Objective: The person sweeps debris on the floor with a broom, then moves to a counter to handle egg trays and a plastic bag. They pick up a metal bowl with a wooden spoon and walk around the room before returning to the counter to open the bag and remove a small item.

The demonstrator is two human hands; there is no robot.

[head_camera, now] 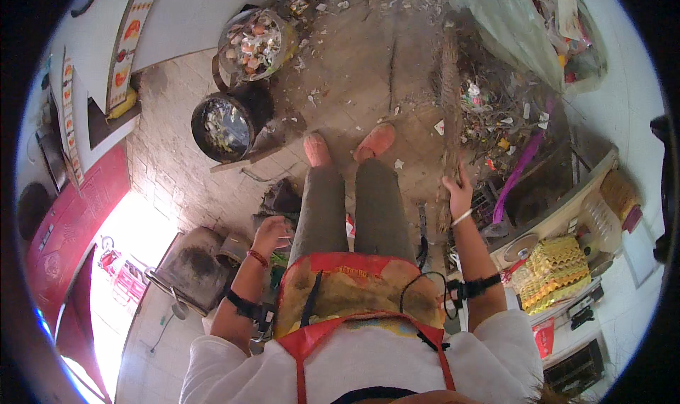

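Observation:
My right hand (459,190) rests against the lower part of a long, rough wooden log (450,96), with its fingers along the side; whether it grips the log is unclear. My left hand (273,234) hangs beside my left thigh, fingers partly bent, with nothing visible in it. Right of the log lies a heap of dry twigs (481,120) mixed with litter. A purple strip (518,175) trails over it. I wear a red and brown apron (356,282).
On the left stand a dark round pot (197,128) with liquid and scraps, and a clear-sided bucket (289,37) of eggshells and waste. A sooty stove (199,260) is at lower left. Yellow egg trays (555,271) sit on the right counter. Scraps litter the floor (350,80).

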